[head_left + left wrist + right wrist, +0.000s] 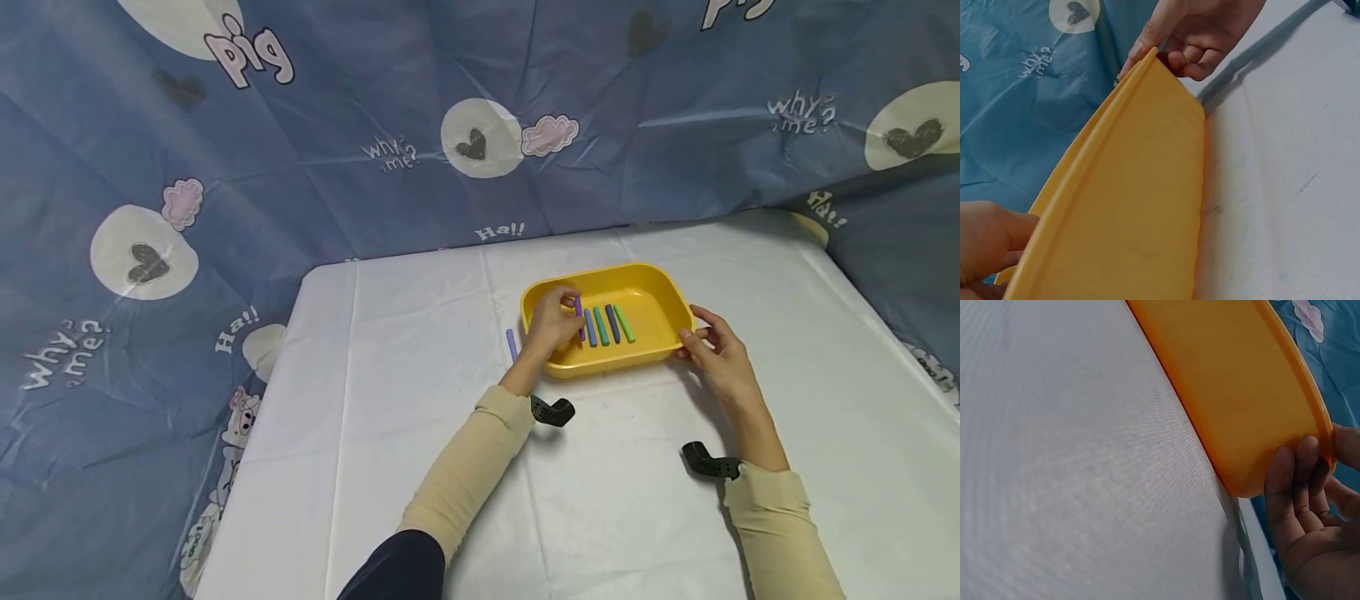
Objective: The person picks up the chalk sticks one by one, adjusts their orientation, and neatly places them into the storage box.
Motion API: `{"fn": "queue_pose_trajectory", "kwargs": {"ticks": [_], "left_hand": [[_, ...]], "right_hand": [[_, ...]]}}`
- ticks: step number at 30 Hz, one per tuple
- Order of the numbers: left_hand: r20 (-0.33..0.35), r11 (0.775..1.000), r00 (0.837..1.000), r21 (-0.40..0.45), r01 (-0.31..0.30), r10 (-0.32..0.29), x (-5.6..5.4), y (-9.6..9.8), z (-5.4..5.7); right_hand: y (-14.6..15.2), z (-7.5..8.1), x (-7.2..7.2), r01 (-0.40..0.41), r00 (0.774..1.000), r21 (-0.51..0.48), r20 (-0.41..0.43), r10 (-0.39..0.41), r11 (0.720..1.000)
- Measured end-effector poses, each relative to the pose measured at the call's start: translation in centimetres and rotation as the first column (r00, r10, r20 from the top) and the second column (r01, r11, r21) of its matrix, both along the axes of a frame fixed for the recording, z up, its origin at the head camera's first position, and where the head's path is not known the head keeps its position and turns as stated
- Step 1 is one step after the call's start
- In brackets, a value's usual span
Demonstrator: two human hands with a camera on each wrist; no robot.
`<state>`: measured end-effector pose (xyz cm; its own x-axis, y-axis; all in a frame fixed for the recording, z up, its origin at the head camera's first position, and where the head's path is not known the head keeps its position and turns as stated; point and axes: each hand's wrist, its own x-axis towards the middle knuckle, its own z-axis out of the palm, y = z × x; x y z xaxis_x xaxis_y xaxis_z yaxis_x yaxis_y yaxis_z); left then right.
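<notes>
A yellow rectangular tray [652, 329] sits on the white-covered table. Inside it my left hand [551, 323] pinches a purple crayon-like stick [578, 306] near the tray's left end. Beside that stick lie a blue stick [591, 328], a teal stick [602, 326], a dark blue stick [613, 323] and a green stick [624, 323] in a row. My right hand [722, 360] grips the tray's right end, thumb at the rim and fingers against the outer wall in the right wrist view. The tray wall [1129, 181] hides most of my left hand and all sticks in the left wrist view.
A lavender stick [512, 343] lies on the white tablecloth [420, 358], just left of the tray and partly behind my left forearm. A blue printed curtain [360, 100] hangs along the table's back and sides.
</notes>
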<state>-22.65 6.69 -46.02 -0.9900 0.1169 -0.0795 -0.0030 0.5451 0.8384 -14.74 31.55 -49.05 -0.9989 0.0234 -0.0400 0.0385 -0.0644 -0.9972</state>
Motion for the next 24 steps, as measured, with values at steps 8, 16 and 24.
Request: {"fn": "queue_pose_trajectory", "kwargs": {"ticks": [8, 16, 24], "left_hand": [[0.04, 0.998, 0.999, -0.058, -0.018, 0.021, -0.23, -0.06, 0.03], [0.063, 0.99, 0.998, -0.138, 0.005, 0.004, 0.08, 0.13, -0.09], [0.039, 0.974, 0.999, -0.227, 0.016, -0.007, 0.28, 0.27, -0.39]], "right_hand": [[-0.23, 0.37, -0.42, -0.006, 1.0, 0.025, 0.008, 0.005, 1.0], [-0.23, 0.07, -0.06, 0.002, 1.0, 0.035, -0.003, -0.002, 0.999], [-0.39, -0.39, 0.23, 0.013, 1.0, 0.003, -0.012, -0.013, 1.0]]}}
